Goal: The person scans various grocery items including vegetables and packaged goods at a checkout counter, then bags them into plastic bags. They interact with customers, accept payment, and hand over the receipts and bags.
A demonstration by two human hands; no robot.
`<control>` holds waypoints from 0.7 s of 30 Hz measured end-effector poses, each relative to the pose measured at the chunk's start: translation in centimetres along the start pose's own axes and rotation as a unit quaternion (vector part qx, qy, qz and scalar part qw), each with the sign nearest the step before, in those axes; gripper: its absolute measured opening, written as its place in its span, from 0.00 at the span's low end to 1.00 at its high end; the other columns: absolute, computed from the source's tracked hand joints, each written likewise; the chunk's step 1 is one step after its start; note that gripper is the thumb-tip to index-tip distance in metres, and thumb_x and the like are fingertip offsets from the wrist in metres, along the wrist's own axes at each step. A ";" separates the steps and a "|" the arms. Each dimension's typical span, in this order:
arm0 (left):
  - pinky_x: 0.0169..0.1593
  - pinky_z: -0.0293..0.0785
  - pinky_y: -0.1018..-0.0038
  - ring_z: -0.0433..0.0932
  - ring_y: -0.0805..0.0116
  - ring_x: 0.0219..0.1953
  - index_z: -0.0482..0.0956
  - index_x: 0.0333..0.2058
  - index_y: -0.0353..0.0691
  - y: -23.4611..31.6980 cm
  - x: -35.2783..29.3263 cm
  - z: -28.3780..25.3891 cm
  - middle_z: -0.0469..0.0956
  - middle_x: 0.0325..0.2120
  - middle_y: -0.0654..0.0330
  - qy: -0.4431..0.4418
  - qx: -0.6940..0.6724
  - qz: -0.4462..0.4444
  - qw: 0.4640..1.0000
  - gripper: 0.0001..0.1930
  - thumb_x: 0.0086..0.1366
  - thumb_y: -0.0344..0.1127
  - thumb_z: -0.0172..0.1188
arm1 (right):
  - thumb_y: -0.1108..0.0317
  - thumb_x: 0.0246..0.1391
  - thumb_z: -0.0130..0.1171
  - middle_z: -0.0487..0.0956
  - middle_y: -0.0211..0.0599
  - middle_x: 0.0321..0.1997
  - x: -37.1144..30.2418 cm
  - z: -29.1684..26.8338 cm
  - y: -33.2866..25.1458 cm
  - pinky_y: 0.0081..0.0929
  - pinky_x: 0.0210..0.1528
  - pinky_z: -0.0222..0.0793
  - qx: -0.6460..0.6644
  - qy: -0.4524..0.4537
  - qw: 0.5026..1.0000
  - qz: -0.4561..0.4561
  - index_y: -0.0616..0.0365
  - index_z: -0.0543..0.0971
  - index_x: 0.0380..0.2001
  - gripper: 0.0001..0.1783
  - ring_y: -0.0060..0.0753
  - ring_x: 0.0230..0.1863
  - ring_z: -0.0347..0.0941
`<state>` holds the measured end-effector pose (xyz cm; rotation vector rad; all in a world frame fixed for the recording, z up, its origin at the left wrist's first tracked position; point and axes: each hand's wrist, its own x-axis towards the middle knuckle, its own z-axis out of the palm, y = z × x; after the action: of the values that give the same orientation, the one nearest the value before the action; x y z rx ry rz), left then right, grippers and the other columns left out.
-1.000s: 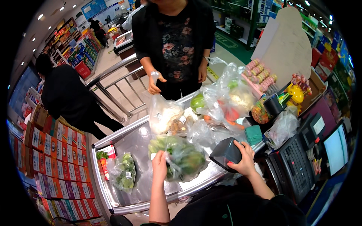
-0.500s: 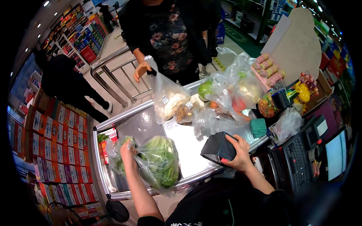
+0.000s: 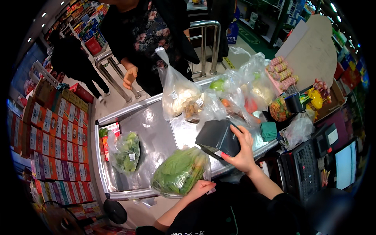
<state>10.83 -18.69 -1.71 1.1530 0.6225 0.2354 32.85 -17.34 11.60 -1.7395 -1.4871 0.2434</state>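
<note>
My left hand (image 3: pixel 200 188) is closed on the gathered end of a clear plastic bag of leafy greens (image 3: pixel 176 172), holding it at the near edge of the metal counter. My right hand (image 3: pixel 243 152) grips a black box-shaped barcode scanner (image 3: pixel 219 137), thumb below and fingers over its side. The scanner is tilted toward the greens, just beyond the bag. At the counter's left end lies a smaller bag of greens (image 3: pixel 127 152) with a white label. Farther back, a bag of pale food (image 3: pixel 178 100) stands beside a bag of brownish food (image 3: pixel 194 111).
More bagged produce (image 3: pixel 254 92) fills the counter's back right. A green cloth (image 3: pixel 268 131), a keyboard (image 3: pixel 303 172) and a monitor (image 3: pixel 346 164) lie to the right. Stacked boxes (image 3: pixel 58 137) stand left. Across the counter is a person (image 3: pixel 152 39), near a metal railing (image 3: pixel 111 74).
My left hand has brought the large bag of greens rightward and nearer me. The scanner has tilted and shifted left. Across the counter, the person's hand has come away from the pale food's bag.
</note>
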 end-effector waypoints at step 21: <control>0.21 0.59 0.67 0.64 0.60 0.12 0.65 0.12 0.37 8.7 -3.4 -0.6 0.63 0.09 0.58 0.135 0.333 0.301 0.883 0.14 0.51 0.28 0.60 | 0.50 0.32 0.65 0.64 0.46 0.56 -2.5 7.6 -4.4 0.49 0.54 0.45 -0.104 0.012 0.965 -0.239 0.35 0.70 0.54 0.38 0.45 0.56 0.60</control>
<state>8.94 -16.35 7.15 1.9996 0.5862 0.7671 24.21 -16.24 8.80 -1.4727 -1.9134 -0.1908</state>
